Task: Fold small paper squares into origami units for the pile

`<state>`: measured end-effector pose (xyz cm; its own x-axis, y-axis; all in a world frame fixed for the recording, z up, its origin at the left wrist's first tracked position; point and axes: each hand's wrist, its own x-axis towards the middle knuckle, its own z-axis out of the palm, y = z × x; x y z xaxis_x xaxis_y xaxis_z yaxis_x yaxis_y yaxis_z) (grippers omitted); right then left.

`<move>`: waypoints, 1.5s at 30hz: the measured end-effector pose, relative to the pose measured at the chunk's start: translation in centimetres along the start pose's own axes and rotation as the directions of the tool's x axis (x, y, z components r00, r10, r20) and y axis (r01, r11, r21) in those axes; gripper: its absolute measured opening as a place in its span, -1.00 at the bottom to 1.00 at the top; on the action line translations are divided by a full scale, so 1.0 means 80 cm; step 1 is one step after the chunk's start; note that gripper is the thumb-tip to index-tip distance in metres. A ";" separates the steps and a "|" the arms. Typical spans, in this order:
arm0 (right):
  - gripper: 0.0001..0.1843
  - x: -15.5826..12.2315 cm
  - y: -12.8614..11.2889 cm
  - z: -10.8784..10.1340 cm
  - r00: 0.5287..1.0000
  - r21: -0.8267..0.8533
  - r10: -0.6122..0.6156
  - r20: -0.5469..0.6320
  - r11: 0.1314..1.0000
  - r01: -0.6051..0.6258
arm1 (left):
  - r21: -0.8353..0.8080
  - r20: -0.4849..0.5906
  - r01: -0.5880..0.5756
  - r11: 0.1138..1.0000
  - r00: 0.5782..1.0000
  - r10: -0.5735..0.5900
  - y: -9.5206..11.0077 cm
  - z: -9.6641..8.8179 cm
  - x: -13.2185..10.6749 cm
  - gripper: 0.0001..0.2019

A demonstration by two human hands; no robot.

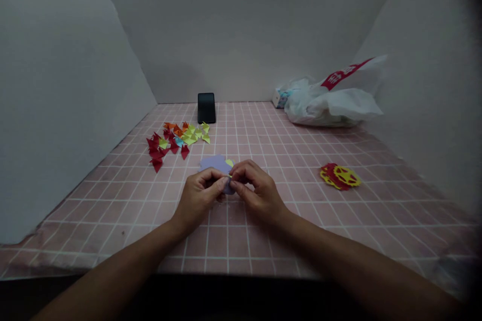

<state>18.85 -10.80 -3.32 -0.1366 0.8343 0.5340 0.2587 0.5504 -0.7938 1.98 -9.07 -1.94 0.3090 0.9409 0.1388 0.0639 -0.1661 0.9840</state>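
Observation:
Between my two hands is a small folded piece of purple paper point(228, 188). The thumb and fingers of my left hand point(201, 193) pinch its left side. My right hand point(258, 188) grips the right side with thumb and forefinger, so the fingertips partly cover the paper. Just beyond my hands, flat on the table, lie purple paper sheets point(214, 162) with a bit of yellow paper point(229, 162) showing at their right edge. Several folded paper pieces point(173, 141) in red, orange, yellow and blue are grouped to the left, farther back.
A dark phone point(206, 108) leans near the back wall. At the back right, a white plastic bag point(331, 105) rests beside a small box point(279, 98). Red and yellow cut-out discs point(341, 176) are stacked at the right. A pink checked cloth point(124, 205) covers the table.

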 end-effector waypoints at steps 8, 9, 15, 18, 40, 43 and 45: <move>-0.87 0.000 -0.004 -0.001 0.999 -0.051 0.045 0.007 0.998 -0.045 | 0.015 0.011 -0.009 1.000 1.000 0.009 0.002 0.002 0.001 -0.84; -0.87 0.000 -0.004 -0.001 0.999 -0.049 0.046 0.004 0.998 -0.045 | 0.020 0.008 -0.013 1.000 1.000 0.013 0.002 0.003 0.000 -0.84; -0.86 -0.001 -0.004 0.001 0.999 -0.033 0.047 -0.010 0.998 -0.047 | 0.033 -0.002 -0.035 0.999 0.999 0.036 0.001 0.003 -0.002 -0.85; -0.86 -0.001 -0.003 0.001 0.998 -0.014 0.058 -0.006 0.998 -0.058 | 0.063 -0.008 -0.051 0.997 0.999 0.052 0.000 0.003 -0.001 -0.83; -0.79 0.004 0.003 0.003 0.909 0.319 0.367 0.196 0.853 -0.413 | 0.228 -0.087 -0.170 0.959 0.977 0.194 -0.007 0.003 -0.003 -0.80; -0.75 0.003 0.004 0.004 0.904 0.346 0.380 0.197 0.836 -0.427 | 0.252 -0.101 -0.166 0.953 0.975 0.197 -0.008 0.004 -0.004 -0.80; -0.74 0.002 0.004 0.004 0.897 0.376 0.389 0.209 0.815 -0.441 | 0.248 -0.113 -0.149 0.957 0.977 0.181 -0.009 0.004 -0.004 -0.81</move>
<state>18.62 -10.44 -3.59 -0.2222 0.9688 0.1099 -0.0884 0.0922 -0.9918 2.18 -9.34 -2.74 0.2067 0.9225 0.3261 0.2506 -0.3720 0.8937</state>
